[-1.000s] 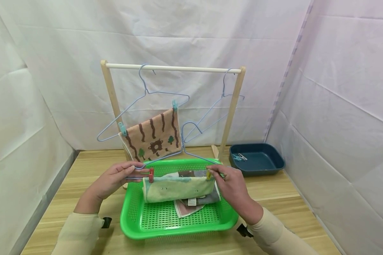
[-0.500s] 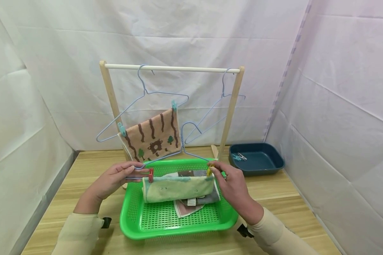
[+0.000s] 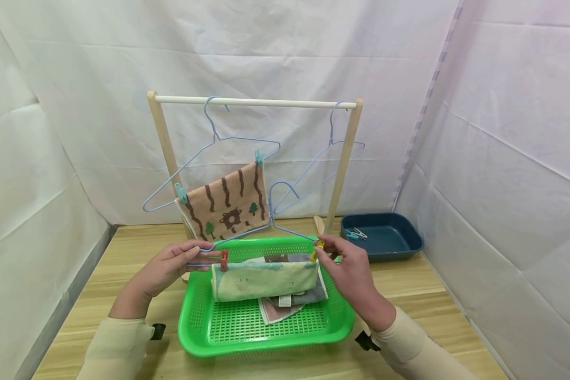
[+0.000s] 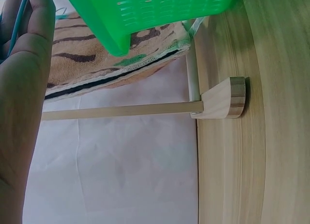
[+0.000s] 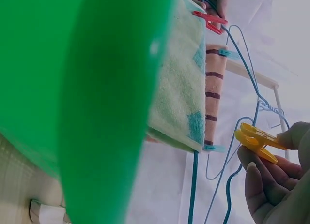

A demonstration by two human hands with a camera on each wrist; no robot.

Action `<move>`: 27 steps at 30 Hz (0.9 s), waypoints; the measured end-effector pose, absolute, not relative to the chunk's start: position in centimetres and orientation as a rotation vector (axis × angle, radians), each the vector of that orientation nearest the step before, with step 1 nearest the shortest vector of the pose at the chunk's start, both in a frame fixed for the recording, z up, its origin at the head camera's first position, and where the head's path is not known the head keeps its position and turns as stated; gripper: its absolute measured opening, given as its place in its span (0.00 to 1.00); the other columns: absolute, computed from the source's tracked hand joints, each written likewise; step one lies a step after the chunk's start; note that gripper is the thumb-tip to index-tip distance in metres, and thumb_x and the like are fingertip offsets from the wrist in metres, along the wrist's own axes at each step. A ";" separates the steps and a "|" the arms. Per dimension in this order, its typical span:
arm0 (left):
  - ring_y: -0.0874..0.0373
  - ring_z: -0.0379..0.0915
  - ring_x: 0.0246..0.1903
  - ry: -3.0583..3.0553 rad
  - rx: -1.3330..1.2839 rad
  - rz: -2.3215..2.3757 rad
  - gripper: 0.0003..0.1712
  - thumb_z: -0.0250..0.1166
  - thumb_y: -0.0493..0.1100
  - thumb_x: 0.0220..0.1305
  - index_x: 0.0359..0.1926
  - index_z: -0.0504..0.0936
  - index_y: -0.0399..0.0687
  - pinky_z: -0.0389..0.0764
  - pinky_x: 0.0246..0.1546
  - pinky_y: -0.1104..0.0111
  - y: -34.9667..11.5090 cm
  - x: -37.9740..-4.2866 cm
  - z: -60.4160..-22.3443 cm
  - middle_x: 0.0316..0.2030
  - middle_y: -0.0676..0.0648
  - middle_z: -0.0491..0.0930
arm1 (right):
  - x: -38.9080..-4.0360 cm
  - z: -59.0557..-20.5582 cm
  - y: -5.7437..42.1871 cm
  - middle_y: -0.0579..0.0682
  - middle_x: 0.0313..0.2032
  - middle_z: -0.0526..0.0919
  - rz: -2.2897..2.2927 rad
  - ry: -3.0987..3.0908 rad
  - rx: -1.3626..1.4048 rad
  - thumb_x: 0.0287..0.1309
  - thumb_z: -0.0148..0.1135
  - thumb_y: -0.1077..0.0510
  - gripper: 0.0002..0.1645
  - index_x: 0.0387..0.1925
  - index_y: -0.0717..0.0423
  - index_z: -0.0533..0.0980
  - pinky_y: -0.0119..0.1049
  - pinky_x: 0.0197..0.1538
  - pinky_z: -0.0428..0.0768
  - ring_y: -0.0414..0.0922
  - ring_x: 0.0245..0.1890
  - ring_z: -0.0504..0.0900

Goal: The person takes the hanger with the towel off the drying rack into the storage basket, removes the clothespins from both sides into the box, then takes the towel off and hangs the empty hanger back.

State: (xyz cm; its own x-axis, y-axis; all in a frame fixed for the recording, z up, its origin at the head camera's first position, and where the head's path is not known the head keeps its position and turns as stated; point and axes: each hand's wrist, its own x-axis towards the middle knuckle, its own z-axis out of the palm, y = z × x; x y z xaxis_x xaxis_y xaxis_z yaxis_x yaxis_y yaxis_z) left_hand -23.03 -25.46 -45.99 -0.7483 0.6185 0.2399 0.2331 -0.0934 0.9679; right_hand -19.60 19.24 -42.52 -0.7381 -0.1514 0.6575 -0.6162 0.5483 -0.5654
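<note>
My left hand [image 3: 178, 258] grips the left end of a blue wire clothes hanger [image 3: 247, 233] above the basket. Over the hanger's lower bar is folded a pale green towel [image 3: 266, 283], with a red clothespin [image 3: 224, 260] clipped at its left top corner. Between the thumb and fingers of my right hand [image 3: 349, 264] is a yellow clothespin [image 5: 259, 139], beside the towel's right top corner; in the right wrist view a gap shows between it and the towel. The left wrist view catches only part of my left hand [image 4: 24, 64] and a bit of wire.
A green basket [image 3: 266, 348] with more cloths [image 3: 277, 314] stands below the hands. Behind it, a wooden rack [image 3: 256, 102] bears two hangers, one with a brown-striped towel [image 3: 228, 203] on light-blue clothespins. A dark blue tray [image 3: 389, 258] with clothespins [image 3: 356, 234] is at right.
My right hand has shifted slightly right, and the yellow clothespin has moved up and right from the towel's corner. My left hand, the hanger and the red clothespin stay nearly where they were.
</note>
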 end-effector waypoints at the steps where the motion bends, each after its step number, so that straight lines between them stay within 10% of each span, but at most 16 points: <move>1: 0.53 0.83 0.66 1.894 0.934 1.916 0.24 0.39 0.34 0.92 0.73 0.73 0.26 0.86 0.64 0.61 -25.5 -23.0 -46.0 0.67 0.46 0.85 | -19.6 -42.5 19.3 0.49 0.40 0.93 1.119 -2.247 0.609 0.65 0.79 0.68 0.18 0.55 0.62 0.88 0.35 0.32 0.85 0.40 0.35 0.88; 12: 0.52 0.83 0.67 1.879 0.975 1.917 0.24 0.38 0.33 0.92 0.74 0.73 0.28 0.86 0.64 0.61 -25.7 -23.3 -46.4 0.68 0.46 0.85 | -19.9 -41.7 20.3 0.48 0.45 0.91 1.085 -2.280 0.566 0.63 0.80 0.70 0.22 0.58 0.60 0.86 0.44 0.34 0.87 0.42 0.37 0.87; 27: 0.52 0.83 0.67 1.869 0.968 1.922 0.24 0.38 0.33 0.92 0.74 0.70 0.23 0.85 0.65 0.61 -25.8 -23.2 -46.3 0.68 0.45 0.85 | -22.7 -40.7 23.8 0.53 0.41 0.88 1.098 -2.301 0.387 0.69 0.74 0.68 0.18 0.58 0.58 0.85 0.27 0.38 0.80 0.47 0.37 0.85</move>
State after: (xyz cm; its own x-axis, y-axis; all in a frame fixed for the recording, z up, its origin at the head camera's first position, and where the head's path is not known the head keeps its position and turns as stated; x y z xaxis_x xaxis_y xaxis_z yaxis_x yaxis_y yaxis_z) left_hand -23.21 -25.76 -46.28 -0.7320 0.6296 0.2604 0.2424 -0.1166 0.9632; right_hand -22.69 23.78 -40.70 -0.8043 -0.0199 0.5939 -0.4743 0.6237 -0.6214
